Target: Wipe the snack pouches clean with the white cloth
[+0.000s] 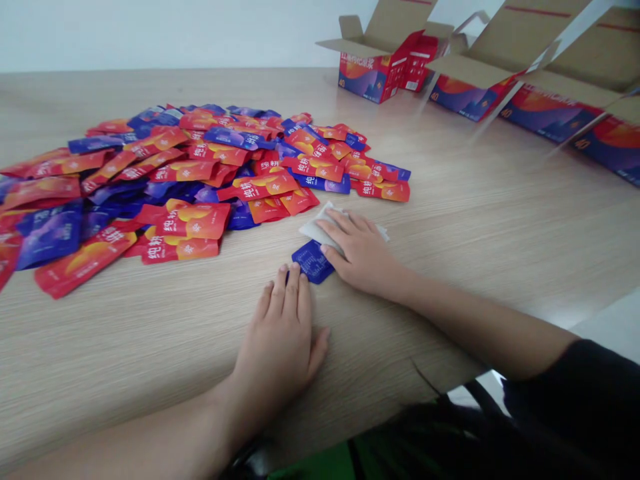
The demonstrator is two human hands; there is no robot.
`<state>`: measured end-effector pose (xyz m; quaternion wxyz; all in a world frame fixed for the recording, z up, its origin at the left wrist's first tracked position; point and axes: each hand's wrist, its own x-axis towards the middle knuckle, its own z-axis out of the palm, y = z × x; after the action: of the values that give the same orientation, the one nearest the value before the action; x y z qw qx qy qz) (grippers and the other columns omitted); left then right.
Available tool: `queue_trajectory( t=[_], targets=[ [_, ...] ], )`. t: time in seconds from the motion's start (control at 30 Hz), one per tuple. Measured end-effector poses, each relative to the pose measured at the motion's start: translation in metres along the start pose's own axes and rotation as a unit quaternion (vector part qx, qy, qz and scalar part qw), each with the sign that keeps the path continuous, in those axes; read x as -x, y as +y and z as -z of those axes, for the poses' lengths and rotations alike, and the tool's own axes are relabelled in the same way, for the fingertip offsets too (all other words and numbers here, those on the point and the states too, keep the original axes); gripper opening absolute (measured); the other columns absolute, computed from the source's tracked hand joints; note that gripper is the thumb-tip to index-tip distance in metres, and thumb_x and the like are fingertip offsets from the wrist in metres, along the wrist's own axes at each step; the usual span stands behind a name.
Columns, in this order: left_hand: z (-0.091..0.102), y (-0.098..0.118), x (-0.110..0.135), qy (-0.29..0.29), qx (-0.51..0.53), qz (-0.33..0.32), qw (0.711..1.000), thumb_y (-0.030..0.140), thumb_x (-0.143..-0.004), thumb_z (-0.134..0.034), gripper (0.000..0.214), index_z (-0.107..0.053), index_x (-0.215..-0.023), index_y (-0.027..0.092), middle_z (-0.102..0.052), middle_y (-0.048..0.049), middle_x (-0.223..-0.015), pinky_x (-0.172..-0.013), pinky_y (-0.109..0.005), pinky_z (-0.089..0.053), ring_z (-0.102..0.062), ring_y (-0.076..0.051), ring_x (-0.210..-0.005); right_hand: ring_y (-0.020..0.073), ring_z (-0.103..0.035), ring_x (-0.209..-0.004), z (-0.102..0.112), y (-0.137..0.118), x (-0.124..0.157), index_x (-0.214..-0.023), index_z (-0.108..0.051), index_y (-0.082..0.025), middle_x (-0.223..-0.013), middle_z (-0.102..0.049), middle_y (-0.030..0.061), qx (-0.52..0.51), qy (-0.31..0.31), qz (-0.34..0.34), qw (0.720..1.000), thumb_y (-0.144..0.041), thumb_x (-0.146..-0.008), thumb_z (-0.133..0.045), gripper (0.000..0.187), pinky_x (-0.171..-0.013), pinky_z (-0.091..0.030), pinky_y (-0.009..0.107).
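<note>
Where the view cuts off: the open cardboard cartons with red-and-blue printed sides (363,77) run past the upper right edge, and the heap's left side runs past the left edge.

Hidden: the right hand (357,250) covers most of a pale, crumpled packet (320,230), so its kind is hard to make out. The lower layers of the heap of red-orange and dark blue foil sachets (200,173) are covered.

Sachets in the heap: too many and too overlapped to count.

Loose sachets: one dark blue foil sachet (311,261) lies apart from the heap, between the hands.

Left grip: spread flat on the light wood-grain worktop (450,267), pinching nothing, its fingertips (293,268) at the blue sachet's edge.

Right grip: flat and palm-down on the pale packet, not visibly pinching, its thumb beside the blue sachet.

Cartons: at least three, flaps up, at the far end of the worktop; where one ends and the next begins is unclear.

Sleeve: one black sleeve (565,387) covers the upper right arm at the lower right.
</note>
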<state>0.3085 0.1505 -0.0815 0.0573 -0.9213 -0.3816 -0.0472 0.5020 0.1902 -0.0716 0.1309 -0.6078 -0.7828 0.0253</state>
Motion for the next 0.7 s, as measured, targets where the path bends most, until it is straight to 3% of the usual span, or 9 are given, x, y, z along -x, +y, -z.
queue_trajectory(
  t=[0.07,0.23,0.4,0.6,0.7],
  targets=[
    [0.001,0.000,0.000,0.006,-0.004,-0.004,1.000,0.039,-0.085,-0.046,0.070,-0.048,-0.135,-0.010,-0.043,-0.0332,-0.145,-0.105,-0.054,-0.045,-0.043,-0.045,-0.135,0.0343,-0.031,-0.141,-0.001,-0.004,0.001,-0.147,-0.047,-0.018,-0.157,-0.037,0.0112,0.006,0.009,-0.007,1.000,-0.038,-0.099,-0.039,0.053,-0.116,-0.024,0.052],
    [0.003,-0.001,-0.002,0.014,-0.017,-0.023,0.999,0.041,-0.087,-0.044,0.067,-0.055,-0.129,-0.009,-0.052,-0.0340,-0.137,-0.101,-0.055,-0.048,-0.049,-0.046,-0.130,0.0308,-0.029,-0.143,0.000,-0.012,0.005,-0.147,-0.046,-0.021,-0.157,-0.037,0.0077,-0.006,-0.020,0.105,0.994,-0.040,-0.098,-0.041,0.052,-0.119,-0.019,0.050],
    [0.003,-0.001,-0.002,0.007,-0.024,-0.018,1.000,0.039,-0.086,-0.043,0.070,-0.050,-0.135,-0.010,-0.045,-0.0329,-0.143,-0.102,-0.053,-0.048,-0.047,-0.044,-0.132,0.0340,-0.031,-0.141,-0.002,-0.002,0.002,-0.148,-0.045,-0.017,-0.157,-0.037,0.0114,0.012,0.015,-0.005,1.000,-0.039,-0.099,-0.038,0.054,-0.115,-0.024,0.052],
    [0.003,-0.001,-0.003,-0.006,-0.014,-0.019,1.000,0.039,-0.086,-0.044,0.065,-0.055,-0.130,-0.008,-0.051,-0.0338,-0.137,-0.102,-0.055,-0.047,-0.047,-0.046,-0.131,0.0309,-0.030,-0.142,0.000,-0.013,0.005,-0.147,-0.046,-0.021,-0.156,-0.039,0.0074,-0.002,-0.014,0.114,0.993,-0.039,-0.099,-0.039,0.053,-0.117,-0.021,0.049],
    [0.004,-0.002,-0.004,-0.007,-0.010,-0.017,1.000,0.038,-0.085,-0.045,0.069,-0.050,-0.135,-0.008,-0.047,-0.0322,-0.142,-0.102,-0.055,-0.047,-0.046,-0.046,-0.132,0.0308,-0.032,-0.141,0.001,-0.005,0.001,-0.148,-0.045,-0.019,-0.156,-0.039,0.0092,0.004,-0.014,0.072,0.997,-0.041,-0.098,-0.040,0.055,-0.115,-0.024,0.048]
  ],
)
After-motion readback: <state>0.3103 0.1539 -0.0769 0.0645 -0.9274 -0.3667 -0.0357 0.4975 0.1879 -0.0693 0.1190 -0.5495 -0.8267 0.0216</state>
